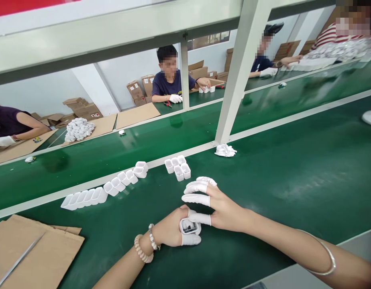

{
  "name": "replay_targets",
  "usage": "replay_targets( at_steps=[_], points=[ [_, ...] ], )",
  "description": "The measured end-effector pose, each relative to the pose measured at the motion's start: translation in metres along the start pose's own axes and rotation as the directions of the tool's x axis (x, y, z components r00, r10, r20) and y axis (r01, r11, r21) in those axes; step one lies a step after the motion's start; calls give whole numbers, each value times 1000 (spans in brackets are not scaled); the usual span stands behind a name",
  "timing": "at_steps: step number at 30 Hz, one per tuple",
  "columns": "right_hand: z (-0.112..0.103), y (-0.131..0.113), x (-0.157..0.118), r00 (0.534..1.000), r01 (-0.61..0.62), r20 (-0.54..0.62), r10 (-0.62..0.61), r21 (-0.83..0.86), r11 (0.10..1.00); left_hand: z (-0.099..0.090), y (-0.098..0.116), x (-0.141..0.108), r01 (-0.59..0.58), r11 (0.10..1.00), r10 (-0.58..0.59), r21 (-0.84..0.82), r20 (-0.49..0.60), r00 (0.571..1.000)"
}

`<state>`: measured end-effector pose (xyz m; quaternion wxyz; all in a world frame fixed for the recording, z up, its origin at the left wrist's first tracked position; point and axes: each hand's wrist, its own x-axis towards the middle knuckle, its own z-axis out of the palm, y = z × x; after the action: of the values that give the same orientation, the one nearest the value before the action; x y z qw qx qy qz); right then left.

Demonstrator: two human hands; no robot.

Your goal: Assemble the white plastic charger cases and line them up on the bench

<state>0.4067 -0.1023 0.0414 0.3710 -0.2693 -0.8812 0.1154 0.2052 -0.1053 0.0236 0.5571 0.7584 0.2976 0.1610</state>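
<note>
Head view, left hand: the left hand is curling around a small white case, grasping it just above the green surface; a white cot is covering the thumb, and a bead bracelet is sitting on the wrist.
Head view, right hand: the right hand is reaching across with fingers spread, each in a white cot; the thumb is touching the top edge of the small white case, the other fingers are staying loose and holding nothing; a thin bangle is hanging on the forearm.
Head view, small white case: it is sitting open side up in the left hand, something dark is showing inside, too small to tell.
Head view, nearby: a cluster of white cases is standing just beyond the hands; a row of white cases is lying along the white rail to the left; a crumpled white glove is resting by the post; cardboard sheets are lying at the near left edge.
Head view, across the belt: other people are sitting at the far side with cartons and a heap of white parts.
</note>
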Motion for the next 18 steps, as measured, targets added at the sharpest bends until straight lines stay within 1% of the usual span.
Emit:
replay_targets(
  at_steps=[3, 6, 8, 10, 12, 15, 18],
  points=[
    [0, -1, -1, 999, 26, 25, -26, -11, 1000, 0, -1, 0, -14, 1000, 14, -22, 0, 1000],
    [-1, -2, -1, 999, 46, 28, -45, -45, 998, 0, -2, 2, -62, 998, 62, -11, 15, 998],
    [-2, -3, 0, 997, 63, 49, -59, -82, 995, 1, -2, 3, -93, 996, 93, -9, 30, 995],
    [-4, -4, 1, 992, 109, 80, -99, -132, 985, 1, -1, 3, -117, 993, 117, -6, 39, 992],
    [-5, -6, 3, 982, 174, 103, -157, -184, 967, 2, 1, 3, -139, 990, 139, 13, 13, 990],
    [-6, -9, 4, 970, 238, 104, -220, -228, 944, 3, 2, 1, -129, 990, 130, 54, -21, 991],
    [-5, -10, 3, 965, 260, 89, -245, -235, 937, 4, 1, 0, -102, 991, 103, 86, -6, 995]
  ],
)
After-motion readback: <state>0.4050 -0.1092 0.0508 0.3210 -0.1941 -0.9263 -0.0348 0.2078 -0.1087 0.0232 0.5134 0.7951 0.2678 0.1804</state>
